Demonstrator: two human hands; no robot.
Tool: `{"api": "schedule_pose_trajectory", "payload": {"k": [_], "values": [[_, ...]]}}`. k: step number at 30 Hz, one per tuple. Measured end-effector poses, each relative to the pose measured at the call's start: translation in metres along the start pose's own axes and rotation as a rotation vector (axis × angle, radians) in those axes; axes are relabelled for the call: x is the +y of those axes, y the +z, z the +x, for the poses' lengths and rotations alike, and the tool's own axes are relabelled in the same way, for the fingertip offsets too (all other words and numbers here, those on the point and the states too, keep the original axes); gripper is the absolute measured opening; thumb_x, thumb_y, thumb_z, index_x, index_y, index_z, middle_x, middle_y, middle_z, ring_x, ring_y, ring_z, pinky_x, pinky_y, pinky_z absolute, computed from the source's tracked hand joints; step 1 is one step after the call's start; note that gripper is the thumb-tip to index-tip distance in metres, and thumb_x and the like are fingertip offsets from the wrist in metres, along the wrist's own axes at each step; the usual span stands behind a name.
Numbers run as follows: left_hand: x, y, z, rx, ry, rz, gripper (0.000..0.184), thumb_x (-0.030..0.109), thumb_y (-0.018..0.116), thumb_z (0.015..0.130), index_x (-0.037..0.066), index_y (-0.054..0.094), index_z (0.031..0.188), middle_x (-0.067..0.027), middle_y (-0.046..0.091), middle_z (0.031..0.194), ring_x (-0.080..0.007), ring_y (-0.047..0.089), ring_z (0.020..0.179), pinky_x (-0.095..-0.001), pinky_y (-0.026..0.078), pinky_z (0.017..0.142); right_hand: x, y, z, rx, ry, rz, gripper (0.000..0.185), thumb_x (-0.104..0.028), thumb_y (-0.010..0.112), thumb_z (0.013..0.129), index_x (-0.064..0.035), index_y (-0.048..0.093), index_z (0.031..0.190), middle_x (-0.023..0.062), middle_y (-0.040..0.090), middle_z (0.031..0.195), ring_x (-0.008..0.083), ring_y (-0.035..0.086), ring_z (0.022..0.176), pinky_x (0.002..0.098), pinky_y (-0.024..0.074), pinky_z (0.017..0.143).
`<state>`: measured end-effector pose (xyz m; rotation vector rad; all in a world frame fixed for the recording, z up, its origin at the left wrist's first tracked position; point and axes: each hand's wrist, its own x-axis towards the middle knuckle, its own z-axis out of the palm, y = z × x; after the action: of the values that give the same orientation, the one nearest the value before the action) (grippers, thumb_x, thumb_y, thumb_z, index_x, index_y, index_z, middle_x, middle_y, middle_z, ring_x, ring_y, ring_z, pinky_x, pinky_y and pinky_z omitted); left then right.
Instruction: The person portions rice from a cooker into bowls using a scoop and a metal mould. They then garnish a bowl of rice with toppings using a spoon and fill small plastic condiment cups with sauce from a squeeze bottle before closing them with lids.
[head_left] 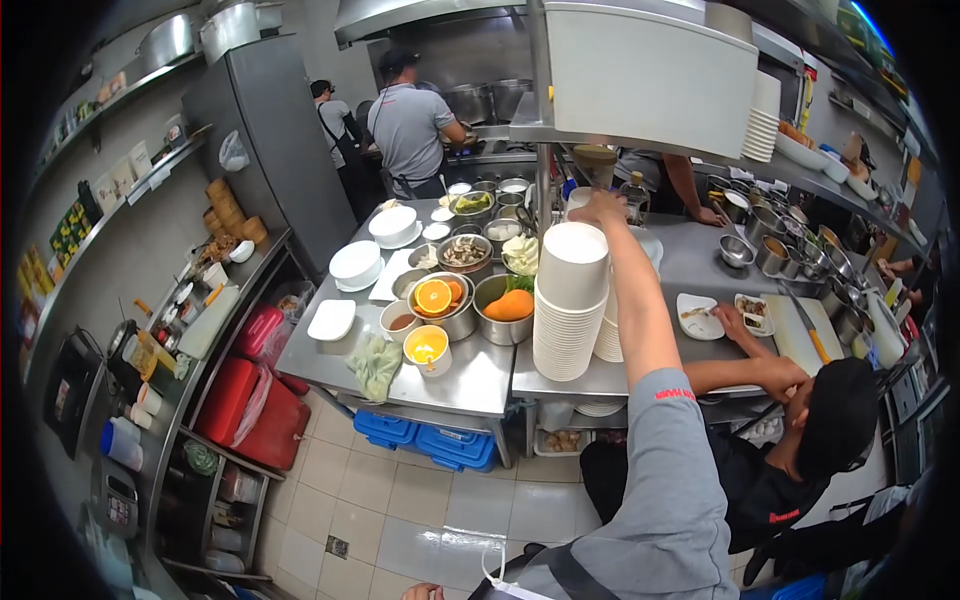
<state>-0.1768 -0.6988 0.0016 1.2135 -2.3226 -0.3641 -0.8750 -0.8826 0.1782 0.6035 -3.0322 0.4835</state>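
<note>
One right hand (pixel 603 207) is resting at a white tub (pixel 577 198) past the tall stack (pixel 568 330) on this tabletop (pixel 606 380), left hand (pixel 424 592) sitting low, and we're not telling whether either grip is closed.

1. you stand in a professional kitchen, the restaurant sort.
2. ahead of you, a steel hood (pixel 430 20) hangs above big cooking pots (pixel 470 105), near which two people (pixel 408 128) in caps and grey shirts work.
3. your steel counter (pixel 465 374) carries ingredient bowls (pixel 498 332) and tall, stacked white tubs (pixel 568 335).
4. to your right, an orange-handled knife (pixel 820 346) lies on a cutting board (pixel 786 330).
</note>
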Motion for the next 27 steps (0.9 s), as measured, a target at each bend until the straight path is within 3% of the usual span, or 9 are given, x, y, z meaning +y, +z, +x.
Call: {"api": "schedule_pose_trajectory", "payload": {"k": [7,9,11,13,15,20,22,23,27], "values": [[-0.018,-0.007,0.038,-0.113,-0.070,-0.070,0.011,0.016,0.059,0.081,0.011,0.060,0.090,-0.0099,0.059,0.089,-0.0302,0.055,0.082,-0.0398,0.042,0.073,0.032,-0.037,0.075,0.132,-0.059,0.321,0.107,-0.063,0.067,0.055,-0.0076,0.030,0.138,0.0225,0.026,0.142,0.0381,0.022,0.132,0.0480,0.0177,0.106],[-0.035,-0.004,0.049,-0.163,-0.088,-0.072,0.011,0.016,0.058,0.081,0.011,0.059,0.091,-0.0106,0.059,0.090,-0.0308,0.055,0.082,-0.0401,0.042,0.073,0.047,-0.045,0.073,0.276,-0.139,0.612,0.095,-0.042,0.076,0.058,-0.0004,0.036,0.133,0.0207,0.045,0.129,0.0292,0.045,0.118,0.0344,0.0361,0.096],[-0.053,-0.003,0.063,-0.127,0.001,-0.080,0.011,0.016,0.058,0.081,0.011,0.059,0.090,-0.0110,0.059,0.088,-0.0318,0.054,0.082,-0.0406,0.042,0.071,0.077,-0.047,0.077,0.267,-0.067,0.680,0.092,-0.042,0.076,0.058,0.0042,0.040,0.129,0.0211,0.048,0.126,0.0297,0.047,0.116,0.0352,0.0375,0.095],[-0.076,-0.013,0.075,-0.274,-0.041,-0.033,0.019,0.018,0.056,0.083,0.006,0.059,0.098,-0.0144,0.060,0.095,-0.0316,0.055,0.087,-0.0409,0.043,0.075,0.075,-0.051,0.038,0.451,0.065,0.381,0.090,-0.052,0.071,0.057,0.0058,0.046,0.122,0.0214,0.052,0.121,0.0315,0.051,0.111,0.0378,0.0391,0.093],[-0.100,-0.016,0.088,-0.095,0.027,-0.131,0.011,0.011,0.065,0.075,0.007,0.058,0.081,-0.0079,0.059,0.080,-0.0278,0.055,0.080,-0.0370,0.037,0.070,0.063,-0.069,-0.041,0.550,-0.162,0.203,0.090,-0.056,0.069,0.057,-0.0002,0.047,0.125,0.0219,0.053,0.119,0.0326,0.053,0.109,0.0399,0.0393,0.093],[-0.190,-0.062,0.124,-0.034,0.098,-0.086,0.011,0.016,0.062,0.078,0.007,0.057,0.081,-0.0052,0.057,0.083,-0.0239,0.054,0.079,-0.0357,0.040,0.074,0.073,-0.075,-0.132,1.037,-0.121,-0.253,0.083,-0.060,0.063,0.065,-0.0287,0.034,0.135,0.0068,0.048,0.128,0.0305,0.049,0.112,0.0465,0.0408,0.092],[-0.227,-0.081,0.137,-0.005,0.132,-0.125,0.011,0.017,0.062,0.079,0.007,0.058,0.082,-0.0048,0.057,0.084,-0.0233,0.055,0.081,-0.0344,0.041,0.074,-0.012,-0.091,-0.256,0.977,-0.035,-0.214,0.077,-0.052,0.064,0.071,-0.0178,0.036,0.134,0.0082,0.051,0.126,0.0286,0.048,0.114,0.0425,0.0392,0.094],[-0.243,-0.089,0.146,-0.006,0.151,-0.148,0.011,0.016,0.062,0.079,0.007,0.058,0.083,-0.0049,0.058,0.084,-0.0229,0.055,0.083,-0.0339,0.041,0.074,-0.013,-0.084,-0.262,1.176,-0.564,-0.089,0.076,-0.044,0.066,0.073,-0.0089,0.036,0.134,0.0109,0.048,0.129,0.0291,0.047,0.115,0.0428,0.0362,0.097],[-0.291,-0.100,0.199,0.085,0.358,-0.397,0.020,0.019,0.057,0.085,0.007,0.058,0.101,-0.0063,0.059,0.106,-0.0218,0.056,0.099,-0.0336,0.044,0.083,-0.182,-0.004,-0.400,0.927,-0.914,0.226,0.080,-0.042,0.065,0.076,-0.0051,0.029,0.138,0.0166,0.035,0.138,0.0341,0.033,0.125,0.0431,0.0260,0.103]]}}
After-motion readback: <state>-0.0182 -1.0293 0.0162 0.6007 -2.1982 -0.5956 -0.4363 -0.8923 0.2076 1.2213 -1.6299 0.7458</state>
